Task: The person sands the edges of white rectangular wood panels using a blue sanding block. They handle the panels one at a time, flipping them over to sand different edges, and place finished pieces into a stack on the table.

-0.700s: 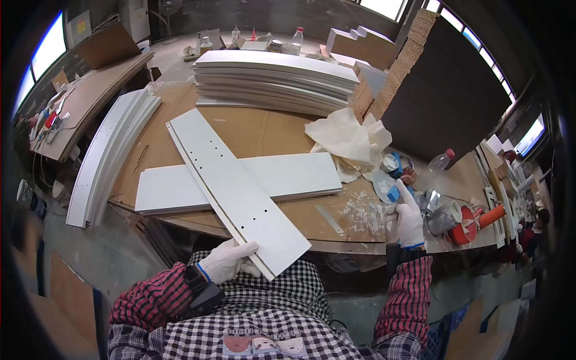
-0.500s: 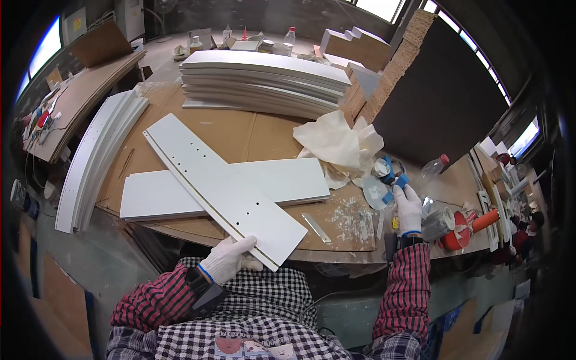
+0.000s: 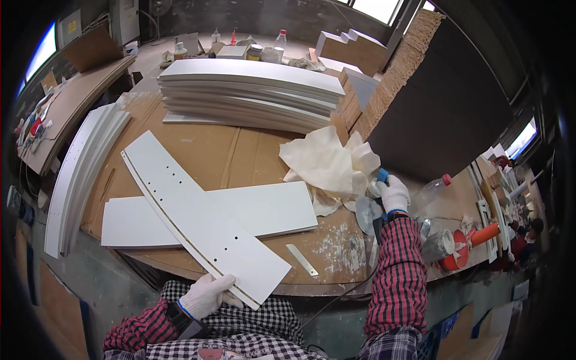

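Gripping panel [image 3: 204,219] — left hand [image 3: 205,295] part-hidden

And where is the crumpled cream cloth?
In the head view, the crumpled cream cloth lies a little right of centre on the brown cardboard-covered table, just left of the white-gloved right hand.

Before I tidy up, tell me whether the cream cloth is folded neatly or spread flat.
Neither: the cream cloth is crumpled, shown by its loose, uneven folds and raised peaks.
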`<move>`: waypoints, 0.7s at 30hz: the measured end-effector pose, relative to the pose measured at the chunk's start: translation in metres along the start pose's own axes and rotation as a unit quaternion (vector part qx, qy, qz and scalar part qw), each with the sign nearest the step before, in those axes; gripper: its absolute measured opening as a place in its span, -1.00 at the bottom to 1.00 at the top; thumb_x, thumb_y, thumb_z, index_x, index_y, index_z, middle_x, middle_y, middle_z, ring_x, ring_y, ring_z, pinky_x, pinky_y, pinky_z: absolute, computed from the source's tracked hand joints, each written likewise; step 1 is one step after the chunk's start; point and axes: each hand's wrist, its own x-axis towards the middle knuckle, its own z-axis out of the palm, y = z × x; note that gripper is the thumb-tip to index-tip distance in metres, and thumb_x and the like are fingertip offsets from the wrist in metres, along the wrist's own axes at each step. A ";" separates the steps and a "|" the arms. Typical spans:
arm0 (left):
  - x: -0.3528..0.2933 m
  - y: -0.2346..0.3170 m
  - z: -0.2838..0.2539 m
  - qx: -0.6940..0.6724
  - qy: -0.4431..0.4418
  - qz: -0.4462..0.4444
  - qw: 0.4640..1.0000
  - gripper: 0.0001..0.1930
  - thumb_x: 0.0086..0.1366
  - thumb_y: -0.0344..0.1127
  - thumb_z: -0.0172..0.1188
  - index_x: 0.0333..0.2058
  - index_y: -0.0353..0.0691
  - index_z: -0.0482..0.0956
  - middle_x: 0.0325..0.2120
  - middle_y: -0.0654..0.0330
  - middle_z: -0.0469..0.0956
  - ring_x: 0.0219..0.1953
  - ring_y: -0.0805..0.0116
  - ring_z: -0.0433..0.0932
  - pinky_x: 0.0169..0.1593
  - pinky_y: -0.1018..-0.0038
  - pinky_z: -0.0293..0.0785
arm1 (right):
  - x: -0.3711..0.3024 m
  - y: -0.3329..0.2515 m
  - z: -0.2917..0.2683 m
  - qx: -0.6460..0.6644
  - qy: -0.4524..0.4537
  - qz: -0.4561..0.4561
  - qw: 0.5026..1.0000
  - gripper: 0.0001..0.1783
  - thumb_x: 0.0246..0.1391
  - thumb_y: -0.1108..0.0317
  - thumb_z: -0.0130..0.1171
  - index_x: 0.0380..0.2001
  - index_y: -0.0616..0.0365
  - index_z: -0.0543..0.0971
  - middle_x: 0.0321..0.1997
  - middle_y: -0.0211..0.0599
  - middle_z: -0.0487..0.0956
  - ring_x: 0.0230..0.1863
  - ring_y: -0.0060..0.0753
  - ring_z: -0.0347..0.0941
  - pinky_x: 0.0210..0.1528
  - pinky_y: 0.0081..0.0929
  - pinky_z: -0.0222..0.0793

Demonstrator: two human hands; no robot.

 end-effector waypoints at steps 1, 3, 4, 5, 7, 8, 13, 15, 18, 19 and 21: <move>0.000 0.001 0.000 0.005 0.002 -0.007 1.000 -0.49 0.32 -0.27 0.04 0.11 -0.53 0.18 -0.07 -0.09 0.46 -0.15 0.07 0.59 -0.22 0.18 0.67 | 0.001 -0.001 0.001 -0.012 -0.006 0.009 1.000 -0.65 -0.01 0.10 0.18 -0.25 0.12 0.60 -0.19 0.00 0.58 -0.09 0.03 0.48 -0.06 -0.17 0.35; -0.001 0.003 0.002 0.019 0.008 -0.018 1.000 -0.49 0.32 -0.28 0.03 0.11 -0.54 0.20 -0.06 -0.10 0.46 -0.14 0.08 0.59 -0.21 0.18 0.67 | 0.002 -0.003 0.003 -0.044 -0.021 -0.002 0.999 -0.65 -0.01 0.10 0.18 -0.25 0.13 0.60 -0.18 0.00 0.58 -0.10 0.04 0.48 -0.06 -0.17 0.35; -0.001 0.004 0.002 0.020 0.005 -0.019 1.000 -0.50 0.32 -0.28 0.03 0.10 -0.54 0.21 -0.06 -0.10 0.46 -0.14 0.08 0.59 -0.21 0.18 0.67 | 0.002 -0.003 0.003 -0.059 -0.028 -0.008 0.998 -0.65 -0.01 0.10 0.18 -0.25 0.13 0.60 -0.18 0.00 0.58 -0.10 0.04 0.48 -0.07 -0.17 0.35; -0.001 0.005 0.002 0.022 0.003 -0.020 1.000 -0.50 0.32 -0.28 0.03 0.10 -0.54 0.21 -0.06 -0.10 0.46 -0.14 0.08 0.58 -0.21 0.18 0.67 | 0.002 -0.003 0.003 -0.060 -0.025 -0.011 0.998 -0.65 -0.01 0.10 0.17 -0.25 0.13 0.60 -0.18 0.00 0.58 -0.10 0.04 0.47 -0.06 -0.17 0.35; -0.002 0.005 0.002 0.023 0.000 -0.023 0.999 -0.51 0.32 -0.28 0.02 0.09 -0.55 0.22 -0.06 -0.10 0.46 -0.13 0.09 0.59 -0.20 0.19 0.67 | 0.003 -0.002 0.002 -0.063 -0.021 -0.016 0.998 -0.65 -0.01 0.10 0.17 -0.25 0.13 0.60 -0.18 0.01 0.58 -0.09 0.04 0.47 -0.06 -0.16 0.34; -0.002 0.005 0.002 0.022 -0.001 -0.024 0.999 -0.51 0.32 -0.29 0.02 0.09 -0.55 0.22 -0.06 -0.10 0.46 -0.14 0.09 0.59 -0.20 0.20 0.67 | 0.005 0.002 0.003 -0.065 -0.012 -0.020 0.998 -0.65 0.00 0.10 0.16 -0.25 0.12 0.60 -0.19 0.00 0.58 -0.09 0.04 0.46 -0.05 -0.16 0.34; 0.000 0.005 0.003 0.019 -0.006 -0.017 1.000 -0.52 0.32 -0.29 0.00 0.07 -0.57 0.23 -0.08 -0.10 0.47 -0.15 0.09 0.60 -0.19 0.21 0.67 | 0.010 0.014 0.004 -0.030 -0.002 -0.013 0.999 -0.65 0.00 0.09 0.14 -0.23 0.09 0.59 -0.16 -0.03 0.56 -0.05 0.03 0.44 -0.03 -0.15 0.33; 0.000 0.006 0.004 0.017 0.001 -0.017 1.000 -0.53 0.32 -0.29 0.00 0.07 -0.58 0.24 -0.09 -0.11 0.48 -0.16 0.10 0.60 -0.20 0.21 0.67 | 0.008 0.010 0.005 -0.021 -0.004 -0.012 1.000 -0.63 0.00 0.08 0.14 -0.22 0.09 0.60 -0.17 -0.03 0.57 -0.07 0.02 0.46 -0.04 -0.18 0.34; -0.001 0.010 0.007 0.031 -0.002 -0.015 0.999 -0.52 0.31 -0.29 0.00 0.07 -0.58 0.24 -0.09 -0.11 0.48 -0.16 0.09 0.61 -0.20 0.21 0.68 | 0.001 0.007 0.001 -0.031 0.009 0.006 0.999 -0.60 0.00 0.06 0.14 -0.20 0.10 0.61 -0.20 -0.01 0.59 -0.10 0.01 0.49 -0.06 -0.25 0.36; -0.002 0.010 0.007 0.023 -0.006 -0.014 1.000 -0.52 0.32 -0.29 0.00 0.07 -0.58 0.24 -0.09 -0.11 0.48 -0.15 0.10 0.60 -0.19 0.24 0.67 | 0.000 0.008 -0.002 -0.027 0.026 0.023 0.999 -0.60 0.00 0.05 0.14 -0.20 0.10 0.61 -0.20 0.00 0.59 -0.10 0.02 0.49 -0.06 -0.25 0.36; -0.001 0.005 0.003 0.001 -0.006 -0.012 1.000 -0.53 0.34 -0.29 0.00 0.08 -0.58 0.24 -0.08 -0.11 0.48 -0.14 0.11 0.59 -0.17 0.30 0.66 | -0.009 0.000 -0.013 0.000 0.077 0.020 0.997 -0.61 0.02 0.06 0.16 -0.25 0.15 0.61 -0.38 -0.06 0.61 -0.35 -0.12 0.55 -0.28 -0.29 0.39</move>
